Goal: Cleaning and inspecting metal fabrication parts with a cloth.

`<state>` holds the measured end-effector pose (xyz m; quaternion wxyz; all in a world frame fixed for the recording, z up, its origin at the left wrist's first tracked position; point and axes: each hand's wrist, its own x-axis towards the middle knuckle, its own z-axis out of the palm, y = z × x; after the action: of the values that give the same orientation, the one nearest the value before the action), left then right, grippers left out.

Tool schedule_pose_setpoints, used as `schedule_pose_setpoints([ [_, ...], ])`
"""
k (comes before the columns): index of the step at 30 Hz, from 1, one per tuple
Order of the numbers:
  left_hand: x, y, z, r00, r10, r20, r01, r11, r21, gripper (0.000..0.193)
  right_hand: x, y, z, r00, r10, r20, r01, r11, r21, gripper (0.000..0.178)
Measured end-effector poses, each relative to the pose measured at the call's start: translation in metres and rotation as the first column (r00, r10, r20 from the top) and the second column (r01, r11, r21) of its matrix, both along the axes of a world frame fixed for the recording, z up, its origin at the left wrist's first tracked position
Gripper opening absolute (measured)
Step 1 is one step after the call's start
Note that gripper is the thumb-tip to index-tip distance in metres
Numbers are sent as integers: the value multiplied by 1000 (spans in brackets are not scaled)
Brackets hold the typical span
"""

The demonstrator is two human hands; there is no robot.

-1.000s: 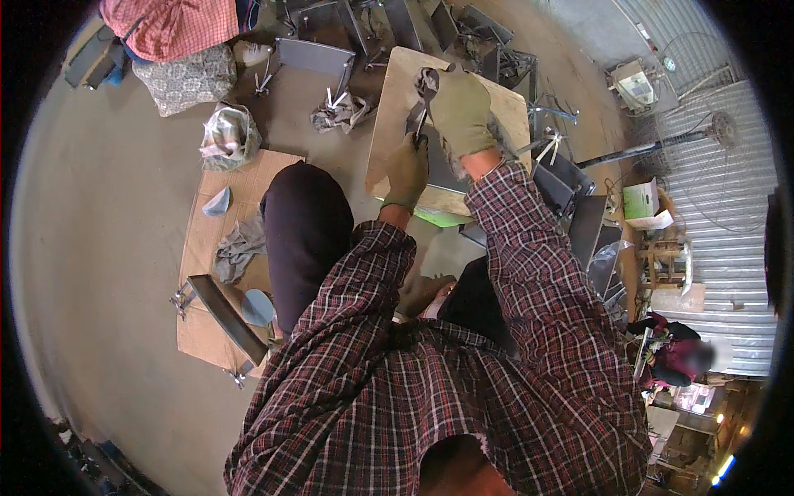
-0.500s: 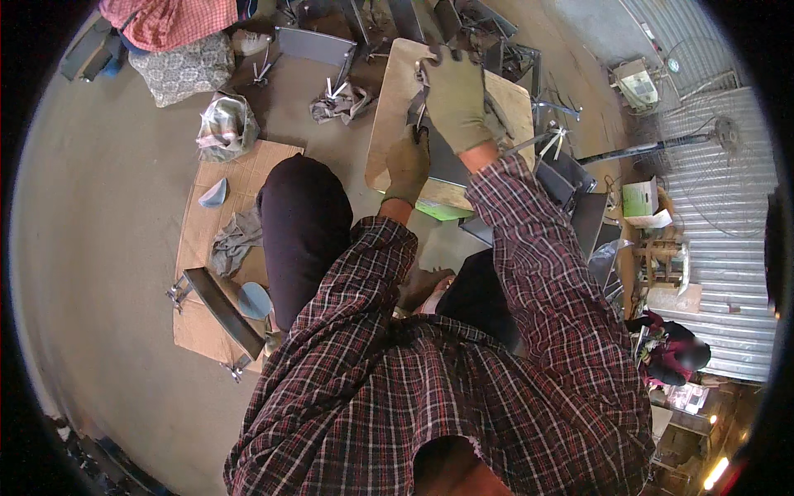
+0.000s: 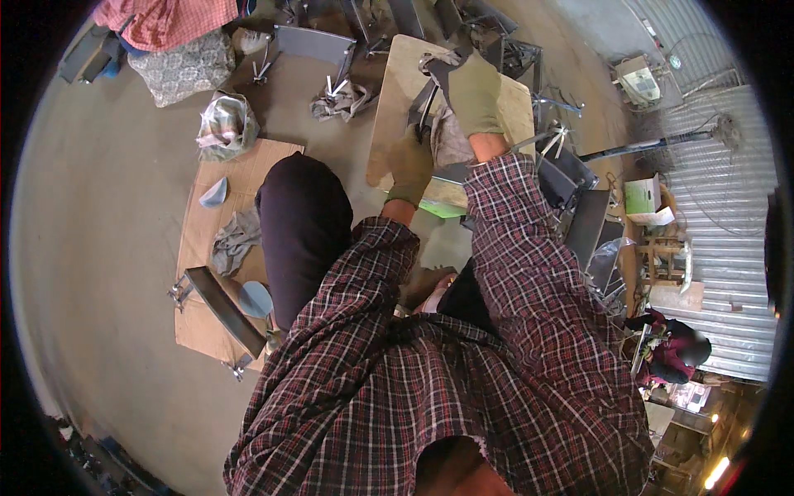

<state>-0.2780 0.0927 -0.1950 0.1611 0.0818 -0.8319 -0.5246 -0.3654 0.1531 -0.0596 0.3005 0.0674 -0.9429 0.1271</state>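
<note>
Both my hands wear olive-khaki gloves and work over a wooden board (image 3: pixel 395 78) in front of me. My left hand (image 3: pixel 410 169) is closed on the near left side of a dark grey metal piece (image 3: pixel 451 174), by a thin curved rod or edge (image 3: pixel 428 106). Beyond it, my right hand (image 3: pixel 474 93) grips a grey-brown cloth (image 3: pixel 449 139), which hangs over the metal piece and hides much of it. The right fingertips, at the far end of the piece, are partly hidden by the glove and cloth.
Similar dark metal pieces (image 3: pixel 314 45) with bright end fittings lie beyond the board and at right. A cardboard sheet (image 3: pixel 190 310) at left holds a rag (image 3: pixel 236 240), a metal piece (image 3: pixel 223 310) and a round disc (image 3: pixel 255 299). Another person (image 3: pixel 674 351) is at far right.
My right hand has moved slightly right and turned, with the cloth now spread below it over the metal piece. The metal piece looks tilted differently. My left hand has shifted slightly.
</note>
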Motion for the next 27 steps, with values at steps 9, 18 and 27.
schedule_pose_setpoints([
  [9,-3,-2,-4,999,-20,28,19,999,31,24,4,-12,22,981,-94,168,77,991,107,40],
  [18,-4,-2,0,999,-20,44,19,999,29,24,-5,6,19,816,576,43,-494,657,569,30],
  [27,-3,8,5,981,20,191,-15,999,-28,26,11,11,19,992,-80,102,67,990,126,40],
])
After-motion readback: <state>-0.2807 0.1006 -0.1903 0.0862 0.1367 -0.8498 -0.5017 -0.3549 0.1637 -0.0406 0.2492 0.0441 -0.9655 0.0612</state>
